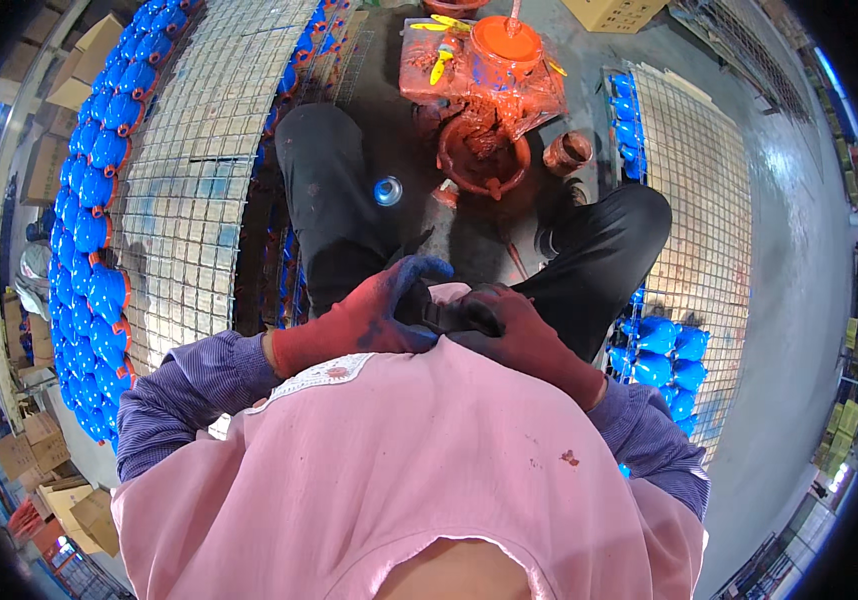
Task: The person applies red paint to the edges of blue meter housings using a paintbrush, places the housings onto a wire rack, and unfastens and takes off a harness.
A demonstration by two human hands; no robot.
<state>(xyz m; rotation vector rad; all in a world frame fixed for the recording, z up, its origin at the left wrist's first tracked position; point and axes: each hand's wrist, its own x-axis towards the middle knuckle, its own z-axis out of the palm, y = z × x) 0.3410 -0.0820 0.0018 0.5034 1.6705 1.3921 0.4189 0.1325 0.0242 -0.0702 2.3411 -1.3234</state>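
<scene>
My left hand (pixel 381 308), in a red glove with dark blue-stained fingers, is in front of my stomach above my lap. Its fingers and thumb curve around a dark shape (pixel 427 308) that I cannot make out. From the other side my right hand (pixel 521 328), gloved in red with blackened fingers, meets it with curled fingers. The dark gloves blend with whatever lies between them, and part of the fingers is hidden. Pink apron cloth (pixel 449 400) reaches up to both hands.
Ahead, a red-smeared stand (pixel 429 75) carries an orange-red lid (pixel 507 42) and yellow-handled brushes (pixel 441 66). Below it are a red-coated basin (pixel 484 165) and a tin (pixel 567 152). Wire-mesh racks (pixel 199 150) flank me, with glossy blue pieces (pixel 89 235) along the left one.
</scene>
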